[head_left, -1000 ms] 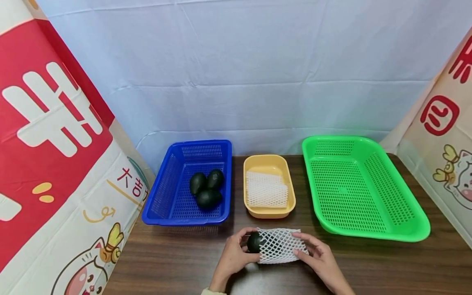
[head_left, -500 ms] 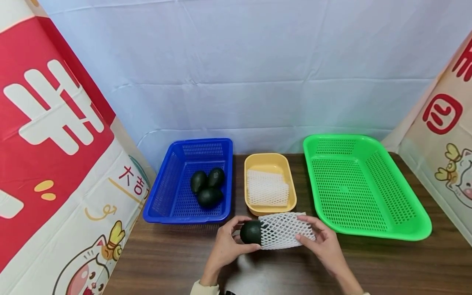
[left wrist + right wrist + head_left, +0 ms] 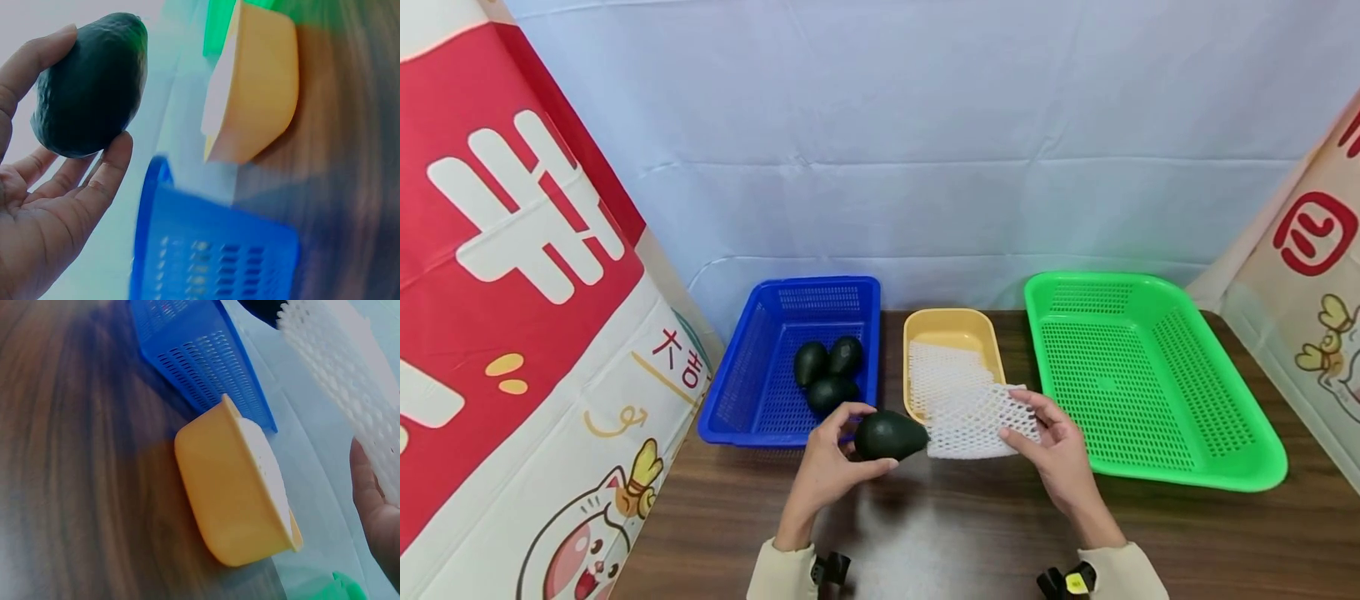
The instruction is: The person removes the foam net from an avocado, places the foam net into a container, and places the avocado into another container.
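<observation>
My left hand (image 3: 830, 462) grips a dark green avocado (image 3: 887, 436) above the table, thumb on one side and fingers on the other. In the left wrist view the avocado (image 3: 94, 87) is bare, with no net around it. My right hand (image 3: 1060, 450) pinches the right end of a white foam net sleeve (image 3: 973, 425), which lies flat and hangs in front of the yellow tray. The avocado's narrow tip points at the sleeve's left edge, touching or nearly so. In the right wrist view the sleeve (image 3: 350, 375) runs along the upper right, partly cut off.
A blue basket (image 3: 715, 425) at left holds 3 avocados (image 3: 831, 394). The yellow tray (image 3: 951, 321) in the middle carries more white foam nets (image 3: 943, 367). On the right stands a green basket (image 3: 1097, 367). Cloth (image 3: 880, 125) hangs behind the wooden table (image 3: 955, 533).
The avocado has come out of the foam sleeve toward the left with my left hand. Both hands have risen away from the table's front edge, toward the baskets.
</observation>
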Demonstrator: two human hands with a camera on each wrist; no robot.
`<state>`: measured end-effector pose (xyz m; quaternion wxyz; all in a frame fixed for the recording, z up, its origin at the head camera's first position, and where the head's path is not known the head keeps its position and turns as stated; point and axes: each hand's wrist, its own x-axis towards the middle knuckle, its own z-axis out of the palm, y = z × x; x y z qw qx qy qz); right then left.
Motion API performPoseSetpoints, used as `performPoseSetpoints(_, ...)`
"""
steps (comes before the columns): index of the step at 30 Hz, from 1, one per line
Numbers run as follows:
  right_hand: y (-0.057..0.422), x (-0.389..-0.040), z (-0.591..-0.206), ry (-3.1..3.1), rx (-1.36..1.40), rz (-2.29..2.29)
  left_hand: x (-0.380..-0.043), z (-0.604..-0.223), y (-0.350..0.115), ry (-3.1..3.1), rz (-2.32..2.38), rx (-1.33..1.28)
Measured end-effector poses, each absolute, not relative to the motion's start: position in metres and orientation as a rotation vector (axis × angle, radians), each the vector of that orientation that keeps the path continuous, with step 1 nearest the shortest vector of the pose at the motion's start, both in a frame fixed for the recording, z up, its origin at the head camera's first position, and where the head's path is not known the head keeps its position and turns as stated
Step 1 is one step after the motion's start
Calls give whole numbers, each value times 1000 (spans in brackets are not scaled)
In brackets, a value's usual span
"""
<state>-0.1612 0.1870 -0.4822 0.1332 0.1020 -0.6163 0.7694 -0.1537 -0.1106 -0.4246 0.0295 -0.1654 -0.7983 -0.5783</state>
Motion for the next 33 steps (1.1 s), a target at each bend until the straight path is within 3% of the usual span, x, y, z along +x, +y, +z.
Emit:
performPoseSetpoints(9,179,-187,-473,-1667,28,2400,-173,-421,-146,-2497,-1581,-444)
performPoseSetpoints(15,176,-199,-469,-1706,-14,2419,-198,-444,-172,-2503,-1496,-391)
performPoseSetpoints(33,166,-251,-472,-1733,-188,2539,-234,-448,-223,-2629,-1265,-405)
